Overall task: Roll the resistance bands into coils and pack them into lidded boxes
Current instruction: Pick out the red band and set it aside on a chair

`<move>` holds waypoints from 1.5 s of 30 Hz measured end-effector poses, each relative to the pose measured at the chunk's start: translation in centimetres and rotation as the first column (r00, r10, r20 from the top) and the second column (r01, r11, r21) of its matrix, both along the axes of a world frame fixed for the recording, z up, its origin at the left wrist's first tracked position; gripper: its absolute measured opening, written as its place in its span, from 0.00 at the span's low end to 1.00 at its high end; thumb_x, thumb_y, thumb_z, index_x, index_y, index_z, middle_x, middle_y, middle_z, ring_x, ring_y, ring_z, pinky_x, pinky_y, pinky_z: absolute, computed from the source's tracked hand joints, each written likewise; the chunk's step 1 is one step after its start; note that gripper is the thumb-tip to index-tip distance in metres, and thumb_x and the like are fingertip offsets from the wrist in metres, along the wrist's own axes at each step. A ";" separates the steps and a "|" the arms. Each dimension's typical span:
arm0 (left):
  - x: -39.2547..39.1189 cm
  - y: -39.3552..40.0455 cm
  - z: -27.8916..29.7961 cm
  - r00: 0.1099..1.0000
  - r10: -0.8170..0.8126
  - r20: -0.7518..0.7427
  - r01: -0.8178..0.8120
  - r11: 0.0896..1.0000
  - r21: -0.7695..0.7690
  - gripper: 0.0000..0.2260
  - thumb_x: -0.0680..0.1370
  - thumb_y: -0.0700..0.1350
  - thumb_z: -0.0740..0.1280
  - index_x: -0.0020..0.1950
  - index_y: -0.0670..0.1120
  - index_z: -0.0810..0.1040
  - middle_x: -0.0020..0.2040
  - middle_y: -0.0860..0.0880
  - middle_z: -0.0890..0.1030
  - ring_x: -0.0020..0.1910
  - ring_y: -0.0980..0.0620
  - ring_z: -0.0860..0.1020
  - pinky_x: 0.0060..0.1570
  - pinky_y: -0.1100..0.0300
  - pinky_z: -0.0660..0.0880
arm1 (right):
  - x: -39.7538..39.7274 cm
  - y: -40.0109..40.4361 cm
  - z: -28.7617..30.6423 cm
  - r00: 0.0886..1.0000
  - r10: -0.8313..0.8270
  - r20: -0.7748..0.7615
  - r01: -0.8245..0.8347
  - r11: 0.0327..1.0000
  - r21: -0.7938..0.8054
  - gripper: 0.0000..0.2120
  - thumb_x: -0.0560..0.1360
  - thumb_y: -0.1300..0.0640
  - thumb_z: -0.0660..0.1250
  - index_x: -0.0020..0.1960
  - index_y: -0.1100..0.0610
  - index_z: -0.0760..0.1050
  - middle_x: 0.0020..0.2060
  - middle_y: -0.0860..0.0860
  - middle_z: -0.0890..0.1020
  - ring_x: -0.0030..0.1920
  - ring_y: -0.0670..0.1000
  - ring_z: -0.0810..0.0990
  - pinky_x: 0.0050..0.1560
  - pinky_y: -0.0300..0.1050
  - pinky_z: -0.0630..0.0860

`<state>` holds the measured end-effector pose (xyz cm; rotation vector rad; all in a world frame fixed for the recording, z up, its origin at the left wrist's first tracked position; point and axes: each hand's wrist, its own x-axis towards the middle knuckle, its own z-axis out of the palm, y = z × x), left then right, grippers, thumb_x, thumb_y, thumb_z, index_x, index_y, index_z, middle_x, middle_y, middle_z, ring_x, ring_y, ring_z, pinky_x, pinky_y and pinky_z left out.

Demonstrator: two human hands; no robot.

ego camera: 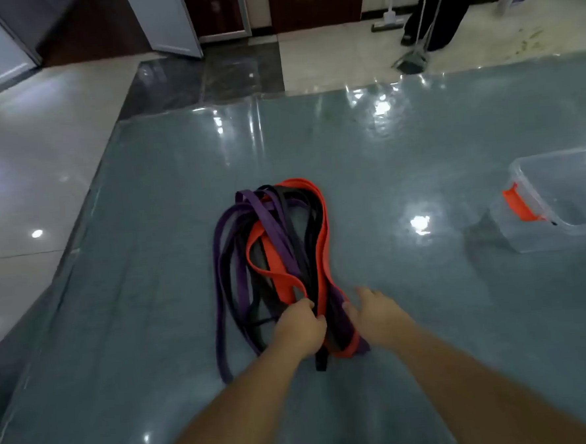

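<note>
Sorting stage: the bands lie in one tangled heap, none coiled, nothing packed, so the task appears to be at its start.
Surface: glossy grey-blue mat (pixel 186 297) under clear film, spread on the tiled floor; it carries the bands and the box and probably keeps them off the floor.
Box: clear plastic storage box with an orange latch (pixel 558 212), at the right edge of the mat, well apart from the heap. No lid is seen on it, which suits loading. Part of it is out of frame.
Bands: pile of long flat rubber resistance bands in purple, black and orange-red (pixel 273 257), mid-mat, loops overlapping, near ends gathered at the hands.
Left hand (pixel 300 331): fingers curled round the near end of the bundle, seemingly to anchor it while one band is separated.
Right hand (pixel 372 314): fingers spread and fairly straight, resting against the right side of the bundle beside an orange-red strand; no clear grasp.
Risk: interlaced loops may drag neighbours along when one band is pulled.
</note>
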<state>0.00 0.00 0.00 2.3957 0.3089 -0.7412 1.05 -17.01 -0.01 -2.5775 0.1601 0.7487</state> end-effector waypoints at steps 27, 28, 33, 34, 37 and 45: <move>3.1 -3.1 1.1 0.870 0.351 -0.345 -0.483 0.744 -0.461 0.06 0.84 0.42 0.64 0.56 0.47 0.80 0.54 0.45 0.84 0.42 0.50 0.81 0.40 0.61 0.79 | 4.2 -3.7 1.1 0.894 -0.432 -0.117 0.419 0.716 0.558 0.11 0.82 0.63 0.65 0.45 0.53 0.84 0.39 0.54 0.85 0.39 0.54 0.80 0.45 0.50 0.78; 3.8 -3.6 1.8 0.853 0.385 -0.351 -0.517 0.707 -0.482 0.06 0.85 0.45 0.63 0.54 0.47 0.79 0.53 0.45 0.84 0.43 0.50 0.81 0.42 0.60 0.80 | 3.9 -4.2 1.9 0.881 -0.448 -0.149 0.439 0.660 0.610 0.12 0.82 0.63 0.66 0.45 0.53 0.85 0.39 0.54 0.85 0.40 0.53 0.80 0.46 0.50 0.78; 6.2 -7.1 4.6 0.712 0.554 -0.430 -0.689 0.434 -0.581 0.14 0.87 0.49 0.60 0.44 0.46 0.76 0.32 0.50 0.81 0.31 0.52 0.79 0.38 0.58 0.78 | 1.2 -7.0 6.0 0.870 -0.345 -0.351 0.480 0.441 0.758 0.12 0.83 0.65 0.64 0.55 0.56 0.85 0.43 0.53 0.87 0.38 0.49 0.82 0.40 0.41 0.78; 6.4 -7.6 4.9 0.688 0.571 -0.448 -0.706 0.382 -0.597 0.14 0.87 0.48 0.60 0.44 0.45 0.77 0.32 0.49 0.80 0.30 0.53 0.79 0.35 0.59 0.78 | 0.7 -7.6 6.2 0.879 -0.303 -0.369 0.471 0.431 0.769 0.12 0.83 0.65 0.63 0.55 0.56 0.86 0.44 0.53 0.87 0.39 0.49 0.82 0.42 0.41 0.78; 6.7 -8.5 5.9 0.650 0.584 -0.487 -0.727 0.290 -0.622 0.11 0.86 0.45 0.62 0.58 0.40 0.82 0.39 0.45 0.83 0.34 0.51 0.80 0.32 0.60 0.80 | -0.3 -9.1 6.1 0.885 -0.208 -0.416 0.465 0.419 0.780 0.13 0.81 0.68 0.64 0.54 0.59 0.86 0.48 0.56 0.88 0.44 0.50 0.85 0.47 0.42 0.79; 6.9 -7.2 9.1 0.804 0.573 -0.158 -0.476 0.461 -0.749 0.03 0.83 0.40 0.67 0.55 0.43 0.81 0.47 0.42 0.84 0.42 0.48 0.83 0.49 0.49 0.82 | 3.7 -9.3 7.4 0.861 -0.296 -0.413 0.506 0.567 0.650 0.12 0.83 0.63 0.61 0.51 0.60 0.84 0.42 0.56 0.86 0.41 0.53 0.83 0.47 0.46 0.76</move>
